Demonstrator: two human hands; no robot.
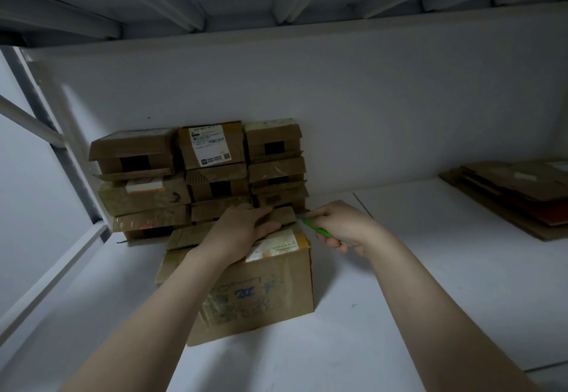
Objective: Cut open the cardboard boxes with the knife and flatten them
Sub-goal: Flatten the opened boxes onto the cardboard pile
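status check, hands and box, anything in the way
Left hand flat on front box top. Right hand grips green knife at its far right corner. Stacked boxes close behind.

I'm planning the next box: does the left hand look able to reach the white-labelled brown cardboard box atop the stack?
Probably yes. The left hand rests open on the near brown cardboard box, holding nothing, and the white-labelled brown cardboard box sits uncovered atop the stack just behind it.
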